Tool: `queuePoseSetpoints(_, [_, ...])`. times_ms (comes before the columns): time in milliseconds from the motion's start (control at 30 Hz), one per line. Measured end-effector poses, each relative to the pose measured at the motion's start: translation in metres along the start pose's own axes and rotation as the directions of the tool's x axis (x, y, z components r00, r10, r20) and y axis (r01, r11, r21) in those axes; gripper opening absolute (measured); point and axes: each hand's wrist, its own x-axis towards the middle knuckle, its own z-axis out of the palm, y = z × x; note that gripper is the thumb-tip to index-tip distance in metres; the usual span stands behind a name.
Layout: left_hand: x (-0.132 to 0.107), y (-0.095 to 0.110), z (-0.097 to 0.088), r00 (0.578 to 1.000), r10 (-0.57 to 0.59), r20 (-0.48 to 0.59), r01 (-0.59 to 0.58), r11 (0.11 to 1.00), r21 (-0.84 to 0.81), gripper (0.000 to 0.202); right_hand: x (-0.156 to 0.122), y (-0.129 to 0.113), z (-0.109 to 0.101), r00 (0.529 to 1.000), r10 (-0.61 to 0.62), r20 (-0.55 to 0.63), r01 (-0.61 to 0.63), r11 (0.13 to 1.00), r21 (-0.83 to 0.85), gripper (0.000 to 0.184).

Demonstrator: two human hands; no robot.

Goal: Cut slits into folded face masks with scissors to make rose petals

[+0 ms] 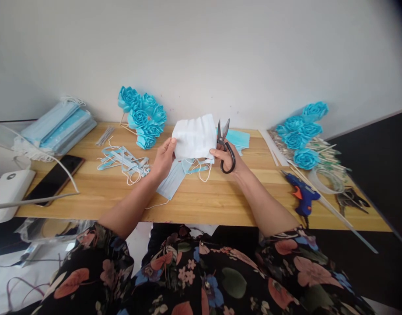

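Between my two hands a white sheet of face mask fabric (194,138) is held up over the table. My left hand (165,158) pinches its left edge between thumb and fingers. My right hand (232,158) has its thumb on the lower right corner of the sheet and also holds black-handled scissors (227,153), blades apart and pointing away from me. Below the sheet lies a light blue face mask (171,181) with ear loops. A pile of cut mask strips and loops (124,162) is left of my left hand. Bright blue fabric (238,139) lies behind my right hand.
Blue fabric flowers (146,116) stand at the back left, more flowers (295,131) at the right. Stacked masks (59,124), a phone (56,179) and a white power bank (10,190) with a cable lie left. A blue glue gun (302,194) and sticks (332,159) lie right.
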Motion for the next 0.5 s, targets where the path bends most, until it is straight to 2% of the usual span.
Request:
queuePoseSetpoints(67, [-0.0026, -0.0025, 0.0027, 0.997, -0.024, 0.080, 0.028, 0.999, -0.046, 0.049, 0.0000, -0.0008, -0.0011, 1.000, -0.015, -0.005, 0.015, 1.000, -0.011, 0.041])
queuePoseSetpoints(133, [-0.0044, -0.0036, 0.0043, 0.992, -0.041, 0.117, 0.042, 0.999, -0.005, 0.046, -0.0002, -0.0009, -0.0022, 1.000, -0.022, -0.004, 0.022, 1.000, -0.012, 0.039])
queuePoseSetpoints(267, [-0.0066, -0.0025, 0.0058, 0.988, -0.092, 0.122, 0.080, 0.992, 0.099, 0.041, -0.0001, -0.0005, -0.0043, 1.000, -0.006, 0.001, 0.006, 0.999, -0.035, 0.039])
queuePoseSetpoints(400, [-0.0062, -0.0037, 0.0067, 0.980, -0.129, 0.152, 0.123, 0.991, 0.046, 0.038, -0.0003, 0.0009, -0.0048, 1.000, 0.005, 0.010, -0.004, 0.997, -0.074, 0.042])
queuePoseSetpoints(500, [-0.0053, -0.0068, 0.0080, 0.990, -0.092, 0.108, 0.091, 0.996, 0.017, 0.036, -0.0011, 0.0039, -0.0028, 1.000, -0.003, 0.020, 0.004, 0.998, -0.068, 0.047])
